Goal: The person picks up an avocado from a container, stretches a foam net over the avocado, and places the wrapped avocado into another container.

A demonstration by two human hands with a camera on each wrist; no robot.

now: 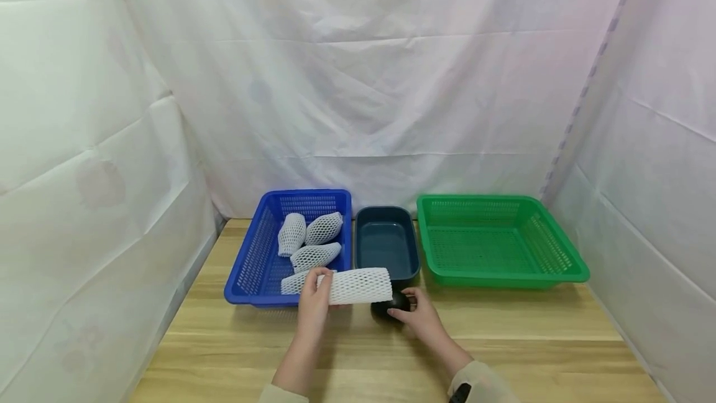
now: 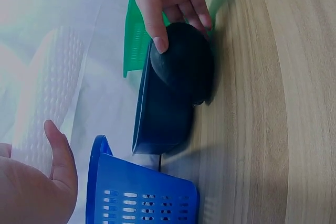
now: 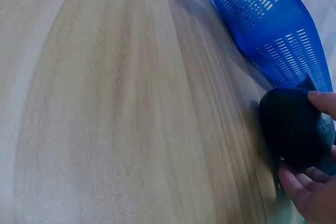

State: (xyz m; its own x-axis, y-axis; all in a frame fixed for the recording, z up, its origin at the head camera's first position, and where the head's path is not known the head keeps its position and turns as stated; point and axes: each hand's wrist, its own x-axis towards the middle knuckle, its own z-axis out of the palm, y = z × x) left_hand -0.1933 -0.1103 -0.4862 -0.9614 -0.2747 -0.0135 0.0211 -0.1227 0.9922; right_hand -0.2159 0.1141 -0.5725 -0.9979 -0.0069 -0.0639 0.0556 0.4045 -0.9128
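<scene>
My left hand (image 1: 315, 300) grips one end of a white foam net sleeve (image 1: 360, 287), which lies level across the front of the blue basket's corner and reaches to the right. In the left wrist view the sleeve (image 2: 50, 98) looks pale and washed out. My right hand (image 1: 422, 316) holds a dark, avocado-like fruit (image 2: 184, 61) by its side, thumb on one face and fingers round the other. That fruit is close over the wooden table, right in front of the dark teal tray (image 1: 386, 241). The sleeve's free end partly overlaps it in the head view.
A blue basket (image 1: 240, 266) at the left contains several net-sleeved pieces (image 1: 316, 256). At the right stands a green basket (image 1: 509, 278), beside the teal tray. White cloth (image 1: 358, 98) hangs behind and along both sides of the wooden table (image 1: 531, 347).
</scene>
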